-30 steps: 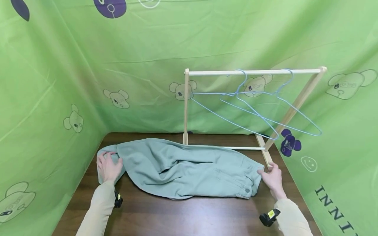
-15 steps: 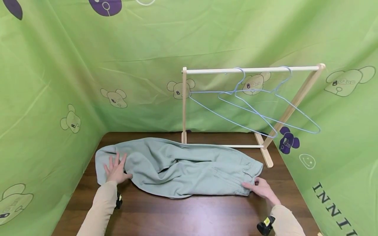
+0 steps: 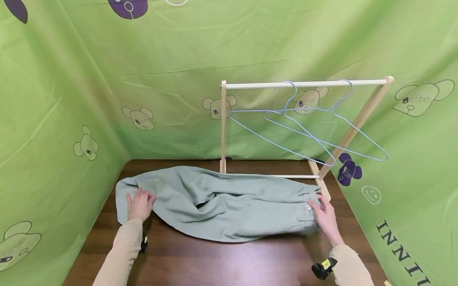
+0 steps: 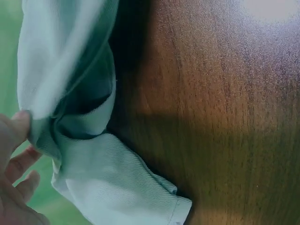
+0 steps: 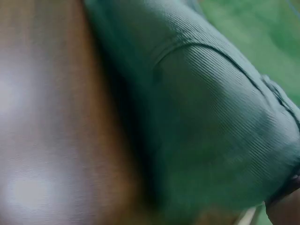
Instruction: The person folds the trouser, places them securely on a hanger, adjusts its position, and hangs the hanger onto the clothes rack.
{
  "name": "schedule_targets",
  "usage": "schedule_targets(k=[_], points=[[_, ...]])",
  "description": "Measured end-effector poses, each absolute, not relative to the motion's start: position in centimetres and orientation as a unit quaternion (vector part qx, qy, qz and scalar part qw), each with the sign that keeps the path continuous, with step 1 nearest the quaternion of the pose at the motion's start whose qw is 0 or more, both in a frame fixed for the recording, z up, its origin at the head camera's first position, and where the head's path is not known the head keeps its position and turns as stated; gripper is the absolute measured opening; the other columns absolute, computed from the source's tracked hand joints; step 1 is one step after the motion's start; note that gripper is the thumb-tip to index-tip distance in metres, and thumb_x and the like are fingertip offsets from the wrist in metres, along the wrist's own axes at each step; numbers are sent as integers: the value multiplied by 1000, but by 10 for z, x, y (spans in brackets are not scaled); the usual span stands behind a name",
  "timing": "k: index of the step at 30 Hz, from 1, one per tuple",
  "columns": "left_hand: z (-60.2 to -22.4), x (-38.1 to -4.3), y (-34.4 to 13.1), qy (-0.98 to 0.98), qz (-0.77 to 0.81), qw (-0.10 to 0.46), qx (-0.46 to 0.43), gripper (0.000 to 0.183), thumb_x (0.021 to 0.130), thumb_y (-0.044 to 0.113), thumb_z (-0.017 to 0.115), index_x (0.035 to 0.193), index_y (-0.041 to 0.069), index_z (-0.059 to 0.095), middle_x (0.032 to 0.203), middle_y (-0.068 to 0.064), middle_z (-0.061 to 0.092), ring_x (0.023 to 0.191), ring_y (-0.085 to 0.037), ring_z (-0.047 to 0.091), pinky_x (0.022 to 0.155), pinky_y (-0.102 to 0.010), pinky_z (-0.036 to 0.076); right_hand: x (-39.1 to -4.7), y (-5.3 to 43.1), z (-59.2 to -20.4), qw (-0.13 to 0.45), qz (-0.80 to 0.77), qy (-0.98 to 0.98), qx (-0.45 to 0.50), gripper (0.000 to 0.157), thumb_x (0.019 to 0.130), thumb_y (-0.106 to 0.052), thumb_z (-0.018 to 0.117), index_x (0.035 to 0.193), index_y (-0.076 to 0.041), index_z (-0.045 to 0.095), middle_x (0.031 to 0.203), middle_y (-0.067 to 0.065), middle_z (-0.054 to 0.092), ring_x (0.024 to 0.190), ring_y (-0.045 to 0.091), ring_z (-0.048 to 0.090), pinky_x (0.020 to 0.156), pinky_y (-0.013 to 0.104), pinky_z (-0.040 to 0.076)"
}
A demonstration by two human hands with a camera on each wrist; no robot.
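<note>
Pale green trousers (image 3: 243, 214) lie lengthwise across the brown table, their waistband to the right and the legs to the left. At the leg end my left hand (image 3: 140, 204) pinches a fold of cloth; in the left wrist view the thumb (image 4: 21, 124) presses on that fold. My right hand (image 3: 326, 218) grips the waistband close to its metal button (image 3: 308, 207), and the near corner there is raised off the table. In the right wrist view the trousers (image 5: 211, 108) fill the middle, and only a dark bit of the hand shows at the lower right corner.
Behind the trousers stands a wooden rack (image 3: 223, 127) with a white top rail (image 3: 257, 85). Two blue wire hangers (image 3: 282, 145) hang from it. Green printed cloth (image 3: 171, 47) walls in the table (image 3: 214, 262) at the back and sides.
My right hand left the far waistband corner, took the near part and lifted it backward. The left hand moved right from the leg's end and closed on a fold.
</note>
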State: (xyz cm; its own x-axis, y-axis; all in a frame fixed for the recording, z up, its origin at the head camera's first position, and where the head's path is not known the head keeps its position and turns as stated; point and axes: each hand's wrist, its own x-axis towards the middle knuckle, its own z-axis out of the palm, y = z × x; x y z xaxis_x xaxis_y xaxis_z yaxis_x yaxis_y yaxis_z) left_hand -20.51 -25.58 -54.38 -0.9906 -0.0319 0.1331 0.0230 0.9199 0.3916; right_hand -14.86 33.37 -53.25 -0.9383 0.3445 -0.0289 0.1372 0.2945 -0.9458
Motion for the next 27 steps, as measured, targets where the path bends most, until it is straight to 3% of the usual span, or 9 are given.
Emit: schedule_targets(k=[3, 7, 9, 11, 14, 17, 20, 23, 27], points=[[-540, -206, -257, -975, -211, 72, 6, 19, 101, 15, 55, 93, 0, 63, 122, -31, 63, 137, -50, 45, 116, -76, 11, -152, 340, -521, 134, 584, -782, -170, 18, 100, -15, 59, 115, -6, 56, 73, -29, 57, 65, -6, 54, 63, 15, 44], [-540, -206, -260, -968, -221, 121, -12, 20, 99, 15, 54, 94, -1, 65, 115, -30, 64, 122, -50, 55, 114, -76, 16, -154, 355, -512, 164, 535, -811, -171, 27, 100, -17, 59, 122, -2, 60, 79, -36, 58, 70, -13, 52, 68, 10, 41], [-540, -204, -262, -964, -222, 147, -18, 20, 96, 16, 54, 98, -1, 65, 109, -28, 65, 115, -49, 58, 112, -76, 20, -154, 362, -513, 158, 480, -844, -177, 33, 100, -16, 57, 128, 1, 59, 82, -25, 66, 71, -14, 50, 72, 14, 40], [-540, -201, -264, -963, -228, 144, -17, 24, 93, 17, 55, 105, -1, 65, 113, -29, 63, 116, -49, 56, 111, -77, 20, -152, 369, -518, 122, 425, -879, -178, 39, 99, -14, 55, 134, 2, 55, 93, -4, 73, 77, -5, 56, 78, 22, 43], [-541, -199, -268, -968, -236, 81, 1, 38, 94, 21, 55, 126, 1, 58, 135, -31, 52, 132, -50, 42, 110, -80, 15, -149, 376, -529, 47, 372, -911, -169, 48, 95, -10, 55, 139, 6, 47, 118, 33, 62, 93, 25, 65, 87, 43, 45], [-544, -199, -275, -965, -258, -21, 41, 54, 95, 21, 50, 147, 7, 41, 158, -30, 25, 148, -55, 14, 108, -85, 5, -144, 380, -539, -18, 355, -923, -149, 57, 94, -12, 59, 140, 13, 38, 128, 43, 50, 115, 52, 53, 97, 59, 42], [-546, -201, -281, -955, -273, -91, 79, 65, 95, 16, 45, 156, 14, 23, 164, -27, 1, 148, -58, -2, 105, -88, 3, -139, 381, -544, -60, 330, -931, -145, 66, 93, -19, 62, 140, 17, 32, 129, 46, 45, 119, 59, 46, 100, 65, 38], [-548, -200, -283, -959, -254, -101, 78, 69, 93, 9, 41, 158, 14, 17, 162, -31, 2, 142, -65, 15, 106, -85, 19, -135, 380, -547, -113, 302, -936, -143, 80, 91, -28, 64, 141, 20, 25, 134, 50, 38, 124, 65, 39, 102, 70, 35], [-552, -200, -283, -966, -235, -94, 54, 69, 97, 13, 46, 158, 11, 12, 155, -39, 18, 125, -70, 38, 100, -77, 37, -130, 378, -548, -170, 289, -928, -160, 94, 88, -32, 66, 143, 23, 15, 140, 53, 25, 128, 69, 27, 106, 74, 27]])
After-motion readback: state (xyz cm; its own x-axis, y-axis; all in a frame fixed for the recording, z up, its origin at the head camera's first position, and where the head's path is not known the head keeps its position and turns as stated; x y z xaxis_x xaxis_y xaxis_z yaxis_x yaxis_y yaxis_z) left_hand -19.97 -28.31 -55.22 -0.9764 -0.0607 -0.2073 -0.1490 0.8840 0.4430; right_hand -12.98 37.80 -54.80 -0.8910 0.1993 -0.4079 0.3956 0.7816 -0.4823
